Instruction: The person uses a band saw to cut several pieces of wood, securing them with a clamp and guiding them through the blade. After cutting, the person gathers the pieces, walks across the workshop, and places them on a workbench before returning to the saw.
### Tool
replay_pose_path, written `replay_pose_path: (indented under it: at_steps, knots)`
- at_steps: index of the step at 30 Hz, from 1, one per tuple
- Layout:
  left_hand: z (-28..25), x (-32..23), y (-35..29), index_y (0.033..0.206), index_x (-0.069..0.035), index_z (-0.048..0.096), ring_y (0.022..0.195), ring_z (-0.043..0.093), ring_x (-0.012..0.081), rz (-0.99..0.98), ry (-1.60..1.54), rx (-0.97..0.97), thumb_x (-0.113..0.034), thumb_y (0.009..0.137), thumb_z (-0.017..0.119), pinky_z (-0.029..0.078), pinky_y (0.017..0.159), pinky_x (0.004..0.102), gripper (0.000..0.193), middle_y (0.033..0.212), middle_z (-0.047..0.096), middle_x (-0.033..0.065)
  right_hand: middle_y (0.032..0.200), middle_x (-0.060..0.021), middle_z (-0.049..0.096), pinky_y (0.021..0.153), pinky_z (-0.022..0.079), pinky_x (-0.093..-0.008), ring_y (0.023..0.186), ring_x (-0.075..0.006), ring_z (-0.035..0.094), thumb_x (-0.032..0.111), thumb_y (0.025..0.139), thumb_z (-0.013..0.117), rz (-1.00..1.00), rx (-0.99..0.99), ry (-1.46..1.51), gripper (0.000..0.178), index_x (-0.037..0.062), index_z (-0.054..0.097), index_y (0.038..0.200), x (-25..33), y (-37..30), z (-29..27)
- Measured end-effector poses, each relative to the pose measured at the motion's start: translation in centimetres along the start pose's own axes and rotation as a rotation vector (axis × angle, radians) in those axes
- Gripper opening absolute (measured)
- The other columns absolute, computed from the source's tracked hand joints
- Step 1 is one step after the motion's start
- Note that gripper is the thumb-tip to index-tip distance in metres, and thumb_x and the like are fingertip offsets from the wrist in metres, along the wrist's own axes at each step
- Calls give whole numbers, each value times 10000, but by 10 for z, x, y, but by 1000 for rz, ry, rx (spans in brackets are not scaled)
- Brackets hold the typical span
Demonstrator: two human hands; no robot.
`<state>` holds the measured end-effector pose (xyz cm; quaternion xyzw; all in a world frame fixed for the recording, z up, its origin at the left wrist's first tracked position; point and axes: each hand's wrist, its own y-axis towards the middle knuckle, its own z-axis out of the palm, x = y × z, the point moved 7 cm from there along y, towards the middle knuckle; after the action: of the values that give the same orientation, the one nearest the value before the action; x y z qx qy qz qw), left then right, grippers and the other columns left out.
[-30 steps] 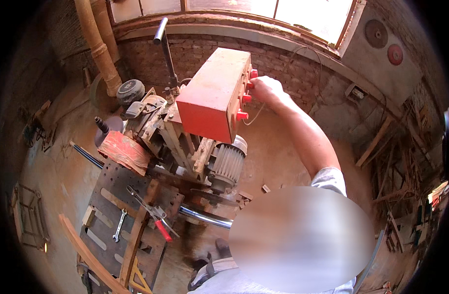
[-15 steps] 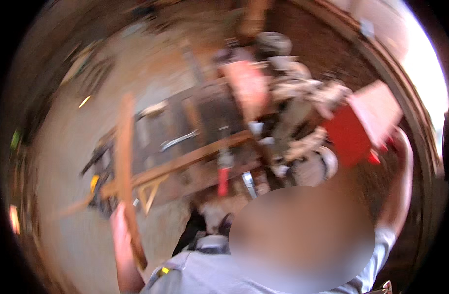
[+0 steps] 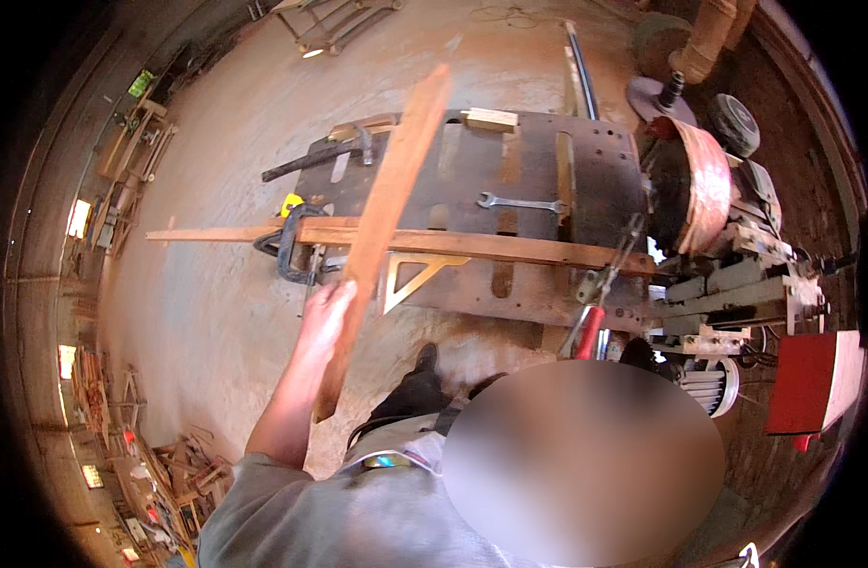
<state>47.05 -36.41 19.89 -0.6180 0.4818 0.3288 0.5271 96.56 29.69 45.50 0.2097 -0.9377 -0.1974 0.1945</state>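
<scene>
My left hand [image 3: 330, 310] is closed around the lower part of a long reddish wooden board [image 3: 398, 180], which slants up over the dark slotted metal table [image 3: 599, 147]. Under the board, a long wooden strip [image 3: 519, 248] lies across the table, its left part sticking out past the edge. A dark C-clamp [image 3: 290, 251] sits on the strip near that edge. Beside the strip is a yellow set square [image 3: 413, 275], and beyond it lies an open-ended wrench [image 3: 521, 204]. My right hand is not visible; a blurred patch covers the lower middle.
A red-handled metal tool [image 3: 591, 329] is at the table's near right. Machinery with a motor [image 3: 708, 386] and a red box [image 3: 813, 386] stand at the right. A small wooden block [image 3: 491, 120] and another dark clamp [image 3: 322, 157] rest at the far side. Stacked wood [image 3: 183, 469] lies lower left.
My view has turned right-to-left, so the table and red box now appear farther right. My right hand, earlier near the red box, has left view. The left hand still holds the board, now tilted rightward.
</scene>
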Motion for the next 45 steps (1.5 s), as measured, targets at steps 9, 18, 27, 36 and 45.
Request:
replay_pose_path:
  at_steps: [9, 18, 27, 36, 45]
  knots:
    - [72, -29, -22, 1212, 10, 578, 940, 600, 128, 305, 5, 596, -234, 933, 628, 501, 818, 321, 374, 1046, 668, 68, 1101, -137, 661, 839, 528, -323, 974, -217, 659, -81, 792, 553, -144, 712, 867, 579, -15, 494, 1364, 325, -294, 153]
    - [74, 8, -91, 1201, -55, 536, 1048, 585, 334, 1075, 220, 974, -184, 728, 774, 489, 872, 437, 544, 1124, 585, 147, 1128, -132, 589, 917, 505, -426, 1049, -279, 617, 41, 912, 541, 648, 216, 1466, 315, 42, 455, 1215, 415, -453, 179]
    - [40, 74, -126, 1300, 2, 496, 1126, 562, 394, 1202, 345, 1505, -141, 685, 769, 464, 965, 465, 687, 1228, 577, 208, 941, -72, 660, 799, 493, -323, 883, -170, 630, 292, 927, 660, 1067, -229, 1359, 283, 31, 638, 1034, 325, -537, 112]
    - [-15, 157, -241, 1276, 40, 512, 983, 589, 433, 1204, 501, 2049, 0, 678, 670, 490, 859, 442, 620, 1084, 580, 239, 904, 1, 563, 776, 491, -279, 856, -96, 568, 254, 928, 670, 1061, -862, 1349, 233, 88, 521, 994, 259, -739, 12]
    - [-168, 252, -460, 1270, 46, 513, 901, 624, 326, 1262, 652, 2596, -4, 736, 679, 503, 803, 396, 562, 994, 611, 198, 953, -70, 592, 782, 492, -333, 896, -161, 568, 403, 932, 633, 1231, -1324, 934, 482, -6, 525, 1163, 228, -1066, -154]
